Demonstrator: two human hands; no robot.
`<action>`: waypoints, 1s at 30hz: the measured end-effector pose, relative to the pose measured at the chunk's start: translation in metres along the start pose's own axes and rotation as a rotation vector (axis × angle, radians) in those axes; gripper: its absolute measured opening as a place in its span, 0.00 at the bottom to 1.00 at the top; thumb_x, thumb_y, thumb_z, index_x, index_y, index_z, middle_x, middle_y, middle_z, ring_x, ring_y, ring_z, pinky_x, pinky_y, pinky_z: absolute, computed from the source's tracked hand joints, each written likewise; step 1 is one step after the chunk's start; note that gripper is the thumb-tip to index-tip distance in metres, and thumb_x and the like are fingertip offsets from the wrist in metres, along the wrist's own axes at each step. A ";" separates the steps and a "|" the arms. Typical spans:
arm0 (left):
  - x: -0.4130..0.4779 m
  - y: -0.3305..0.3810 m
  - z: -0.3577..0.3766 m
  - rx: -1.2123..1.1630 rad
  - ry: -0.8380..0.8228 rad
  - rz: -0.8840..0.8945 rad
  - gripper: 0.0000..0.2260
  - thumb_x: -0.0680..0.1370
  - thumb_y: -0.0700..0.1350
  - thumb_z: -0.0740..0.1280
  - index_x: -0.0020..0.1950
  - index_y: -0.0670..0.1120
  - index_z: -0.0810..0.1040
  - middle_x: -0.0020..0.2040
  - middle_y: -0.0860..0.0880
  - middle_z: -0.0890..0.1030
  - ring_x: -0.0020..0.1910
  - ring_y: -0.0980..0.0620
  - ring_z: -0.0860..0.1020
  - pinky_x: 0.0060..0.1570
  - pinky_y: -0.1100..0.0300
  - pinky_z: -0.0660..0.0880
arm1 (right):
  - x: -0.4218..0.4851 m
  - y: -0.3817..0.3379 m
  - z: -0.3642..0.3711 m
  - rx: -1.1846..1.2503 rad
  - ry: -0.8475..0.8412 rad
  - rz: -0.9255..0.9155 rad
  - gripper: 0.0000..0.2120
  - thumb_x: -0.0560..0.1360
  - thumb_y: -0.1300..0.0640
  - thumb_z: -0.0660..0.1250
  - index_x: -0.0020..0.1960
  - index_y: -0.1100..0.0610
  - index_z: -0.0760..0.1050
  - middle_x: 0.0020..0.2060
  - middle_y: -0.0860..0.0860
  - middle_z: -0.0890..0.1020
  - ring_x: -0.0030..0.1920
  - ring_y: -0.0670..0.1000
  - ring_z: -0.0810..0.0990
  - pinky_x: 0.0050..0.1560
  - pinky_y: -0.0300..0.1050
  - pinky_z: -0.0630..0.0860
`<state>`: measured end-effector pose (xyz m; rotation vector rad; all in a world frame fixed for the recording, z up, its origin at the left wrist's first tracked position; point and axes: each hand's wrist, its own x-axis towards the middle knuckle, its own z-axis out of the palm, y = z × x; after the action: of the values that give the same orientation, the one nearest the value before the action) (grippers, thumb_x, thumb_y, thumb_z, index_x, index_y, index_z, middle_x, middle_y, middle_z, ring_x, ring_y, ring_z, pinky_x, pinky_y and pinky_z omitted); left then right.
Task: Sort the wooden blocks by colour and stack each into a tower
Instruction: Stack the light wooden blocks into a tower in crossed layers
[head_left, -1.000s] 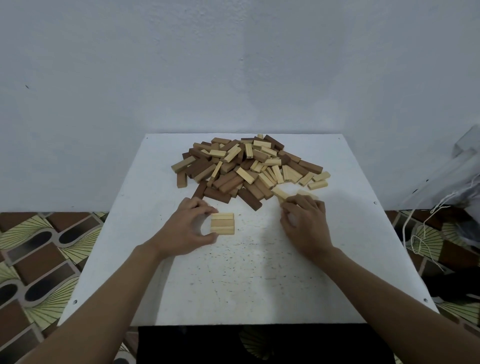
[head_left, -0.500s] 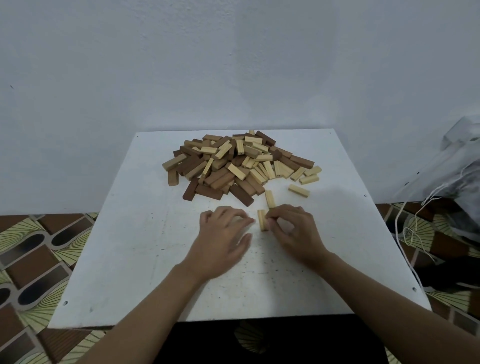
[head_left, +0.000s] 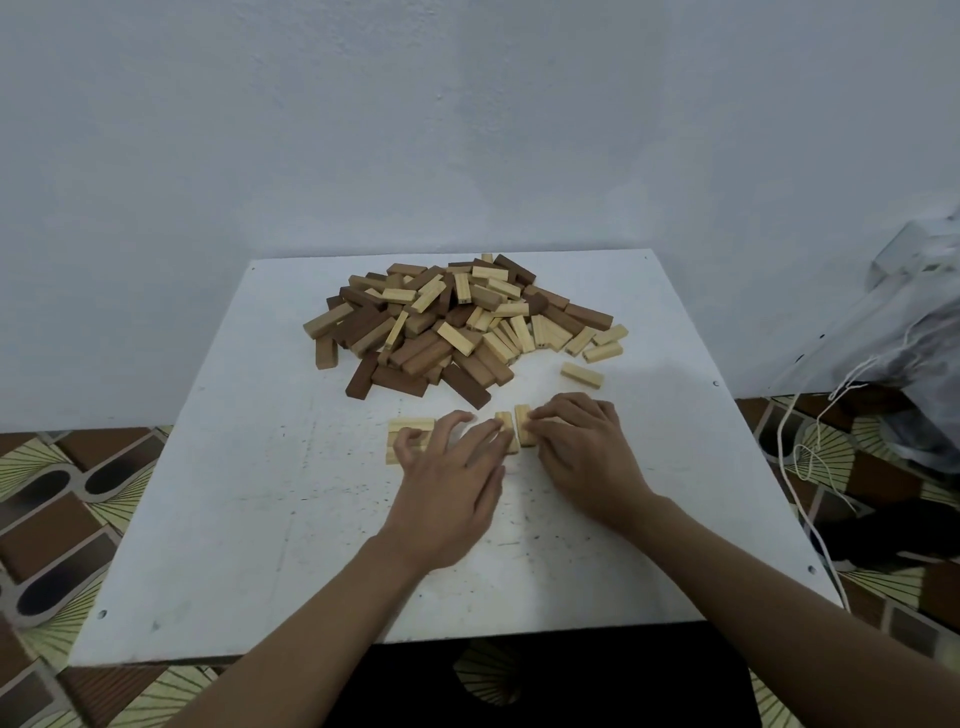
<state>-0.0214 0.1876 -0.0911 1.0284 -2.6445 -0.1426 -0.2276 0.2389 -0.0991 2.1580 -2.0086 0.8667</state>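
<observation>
Forming a layer: right hand (head_left: 584, 457) pinches, spread left hand (head_left: 449, 486) presses two pale blocks (head_left: 521, 420) together; a third seems needed next

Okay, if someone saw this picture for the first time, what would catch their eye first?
The big pile of brown and pale blocks at the far middle of the white table. Nearer, two pale blocks lie side by side between the hands: the right hand pinches one, the left hand touches the other.
</observation>
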 end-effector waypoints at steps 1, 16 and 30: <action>0.000 0.000 0.001 -0.005 0.002 -0.001 0.17 0.84 0.53 0.57 0.72 0.55 0.73 0.72 0.59 0.72 0.74 0.52 0.64 0.61 0.37 0.62 | -0.002 -0.001 -0.001 0.017 -0.010 -0.018 0.13 0.77 0.56 0.62 0.52 0.56 0.85 0.51 0.49 0.84 0.57 0.50 0.77 0.54 0.48 0.72; 0.001 -0.006 0.004 -0.139 0.037 0.000 0.17 0.84 0.53 0.54 0.69 0.57 0.76 0.70 0.61 0.74 0.71 0.52 0.66 0.60 0.37 0.64 | 0.001 -0.001 0.000 0.066 -0.105 -0.005 0.16 0.80 0.50 0.58 0.55 0.53 0.83 0.55 0.49 0.82 0.57 0.49 0.76 0.53 0.47 0.72; -0.001 -0.006 0.002 -0.143 0.056 0.033 0.16 0.83 0.51 0.58 0.69 0.59 0.75 0.70 0.60 0.74 0.69 0.53 0.68 0.57 0.40 0.62 | 0.024 0.033 -0.022 -0.094 -0.019 0.303 0.16 0.80 0.57 0.64 0.66 0.59 0.76 0.65 0.55 0.78 0.65 0.56 0.74 0.61 0.57 0.72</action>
<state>-0.0172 0.1836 -0.0949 0.9278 -2.5579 -0.2863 -0.2667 0.2222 -0.0806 1.8495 -2.3742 0.7656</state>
